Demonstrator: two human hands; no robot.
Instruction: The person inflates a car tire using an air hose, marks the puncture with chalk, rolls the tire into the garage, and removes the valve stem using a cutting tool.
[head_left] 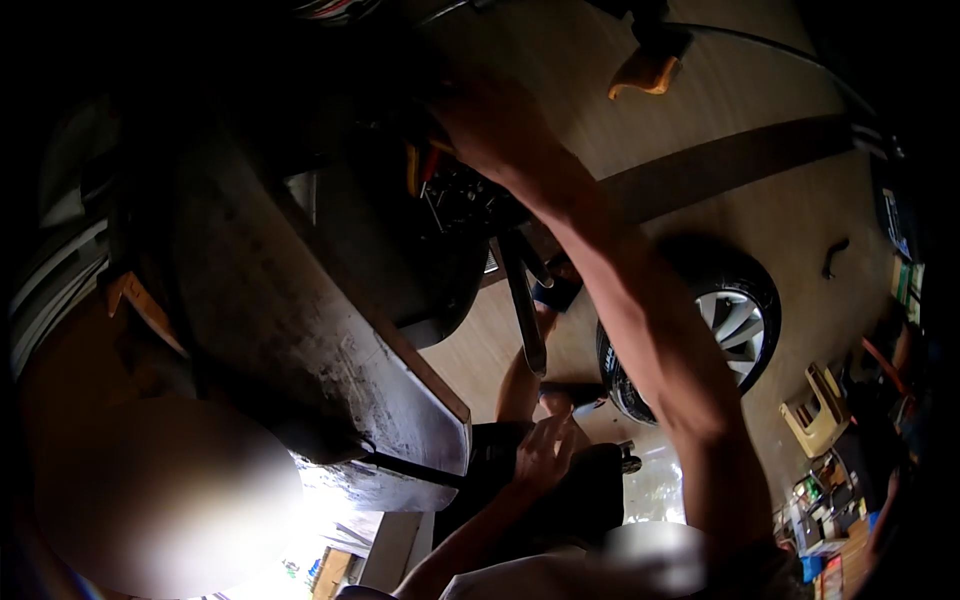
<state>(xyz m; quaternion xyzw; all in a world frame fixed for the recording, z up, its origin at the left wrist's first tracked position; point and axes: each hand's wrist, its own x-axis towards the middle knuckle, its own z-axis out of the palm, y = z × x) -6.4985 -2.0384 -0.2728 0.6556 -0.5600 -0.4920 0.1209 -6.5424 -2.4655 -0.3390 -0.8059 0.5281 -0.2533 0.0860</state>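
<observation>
My right arm reaches up from the lower right, and my right hand (465, 115) is mostly lost in deep shadow; its fingers are hidden. Close below it, yellow-handled (412, 170) and red-handled tools (431, 163) sit among small dark pieces I cannot make out. My left hand (545, 450) lies over my dark-clothed leg (590, 490), its fingers stretched out, with nothing visible in it. To the left is a large scuffed panel (330, 350) with a dark lower edge.
A wheel with a silver rim (738, 330) lies on the wood-look floor (800, 220). A beige plastic stool (815, 410) stands at the right, near cluttered items (825, 500). A bright glare (190, 500) washes out the lower left. A dark bar (522, 310) slants above my feet.
</observation>
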